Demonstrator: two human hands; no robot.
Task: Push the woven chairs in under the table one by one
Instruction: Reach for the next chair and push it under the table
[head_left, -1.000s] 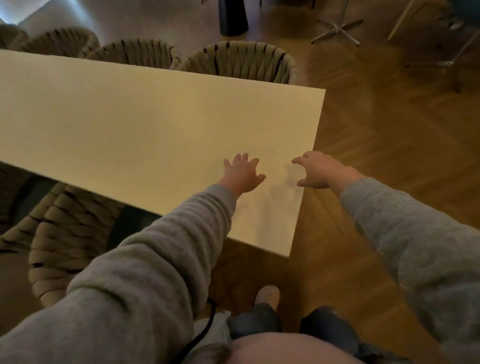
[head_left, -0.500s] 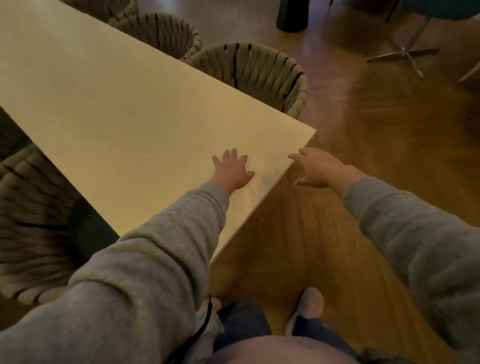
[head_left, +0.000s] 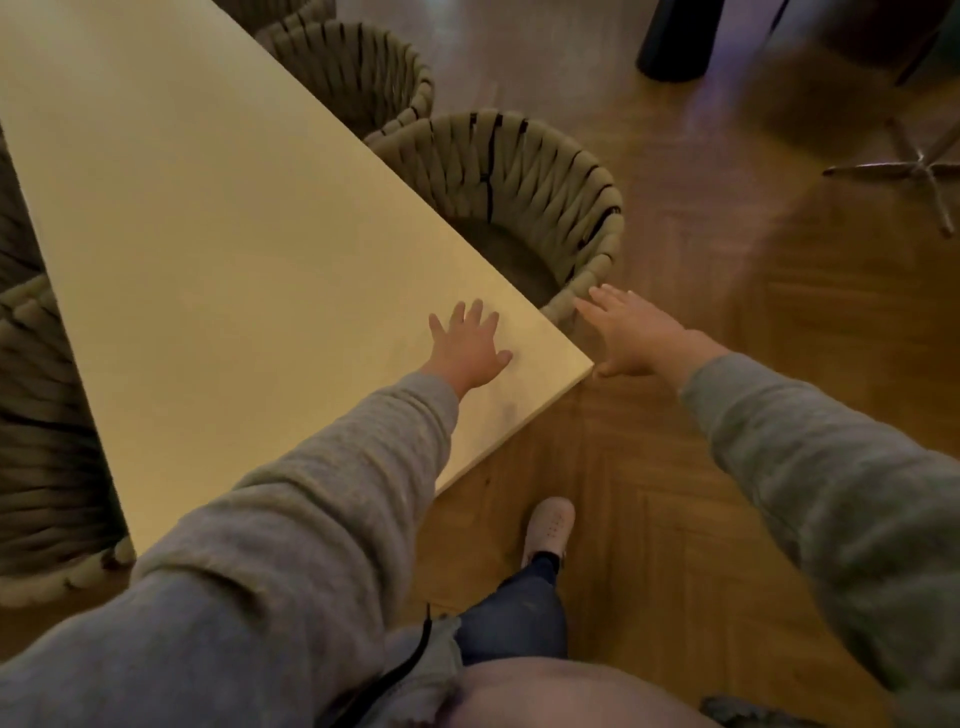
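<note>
1. Reach toward the next chair is the step in hand. The person stands at the near right corner of the pale cream rectangular desk (head_left: 234, 234), with 1 pale shoe (head_left: 548, 525) forward on the brown herringbone wooden floor (head_left: 675, 519).
2. The left hand (head_left: 470, 345) lies flat on the desk just inside that corner, fingers spread wide and holding nothing. It looks like a brace.
3. The right hand (head_left: 631, 332) stretches past the corner with its fingers straight and loosely apart, also holding nothing. Its fingertips (head_left: 597, 304) are at the near rim of the olive-beige woven-strap chair with a rounded back (head_left: 509, 171). The blur there means I cannot tell whether they touch it.
4. That woven-strap chair stands at the right long side of the desk with its front under the top. Part of its dark seat and the whole back show beyond the edge, so I judge it not fully in.
5. A second woven chair (head_left: 363, 67) sits farther along the same side, and a third woven chair (head_left: 47, 441) stands at the near left.
6. The next move, in my judgement, calls for the right palm on the curved back rim, then a steady, level push leftward toward the desk, so the chair slides straight rather than twisting or tipping.
</note>
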